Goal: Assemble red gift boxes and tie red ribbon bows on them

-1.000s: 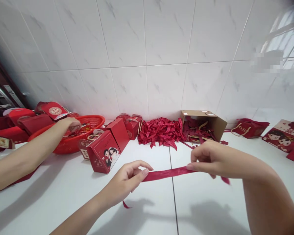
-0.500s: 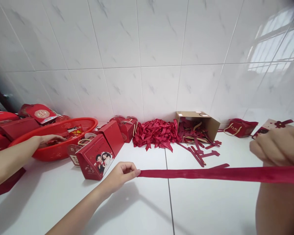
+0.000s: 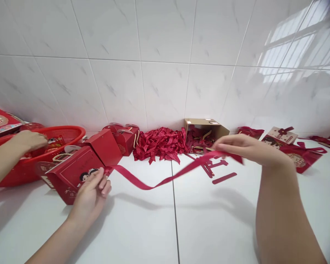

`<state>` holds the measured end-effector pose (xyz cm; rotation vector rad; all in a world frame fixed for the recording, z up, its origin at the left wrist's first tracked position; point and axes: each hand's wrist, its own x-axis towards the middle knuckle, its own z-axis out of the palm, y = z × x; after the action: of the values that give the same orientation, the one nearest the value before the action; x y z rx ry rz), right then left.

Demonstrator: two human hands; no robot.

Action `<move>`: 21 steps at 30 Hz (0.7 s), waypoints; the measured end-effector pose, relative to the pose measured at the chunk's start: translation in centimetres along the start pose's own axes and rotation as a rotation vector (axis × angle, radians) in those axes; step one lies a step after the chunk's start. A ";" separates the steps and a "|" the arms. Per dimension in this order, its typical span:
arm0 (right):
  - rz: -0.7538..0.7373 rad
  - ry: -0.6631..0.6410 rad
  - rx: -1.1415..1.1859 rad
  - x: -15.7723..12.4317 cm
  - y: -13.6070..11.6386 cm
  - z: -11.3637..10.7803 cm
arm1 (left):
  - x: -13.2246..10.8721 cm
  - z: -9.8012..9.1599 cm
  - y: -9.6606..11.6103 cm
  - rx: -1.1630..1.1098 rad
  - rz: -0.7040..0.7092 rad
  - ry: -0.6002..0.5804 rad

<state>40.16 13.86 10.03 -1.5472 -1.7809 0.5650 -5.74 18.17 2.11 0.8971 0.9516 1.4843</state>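
Head camera: we hold a crimson ribbon (image 3: 147, 187) between our two hands above the white desk (image 3: 143, 231), and it sags in a slack curve toward the middle. Our left hand (image 3: 92, 192) pinches it near one end with thumb and fingers; our right hand (image 3: 240, 148), raised higher, grips it at the fingertips, a short tail showing below the fingers. Our left hand overlaps the red gift box (image 3: 67, 165) with the printed couple; whether they touch, we cannot tell.

Behind the ribbon, by the tiled wall (image 3: 165, 95), we see a heap of ribbons (image 3: 161, 145) beside a cardboard box (image 3: 200, 122), open toward us, with dark red strips inside. A loose strip (image 3: 224, 178) lies in front of it. To our right sits a red box with a bow (image 3: 302, 159). At far left, a co-worker's hand (image 3: 33, 141) is over the red plastic basket (image 3: 71, 132).
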 end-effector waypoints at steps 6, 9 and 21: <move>0.390 0.231 -0.156 5.3 3.2 4.7 | -0.8 0.4 -2.0 0.622 0.212 -0.122; 0.422 0.349 -0.205 6.8 7.0 7.5 | -1.5 0.3 -4.5 1.171 0.291 -0.397; 0.252 0.549 -0.337 8.6 11.4 13.2 | -2.0 -0.6 -6.4 1.601 0.405 -0.515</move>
<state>37.62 25.97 -4.97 -1.9411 -1.3090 -0.0655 -3.61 16.63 -4.11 2.5482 1.5369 0.4084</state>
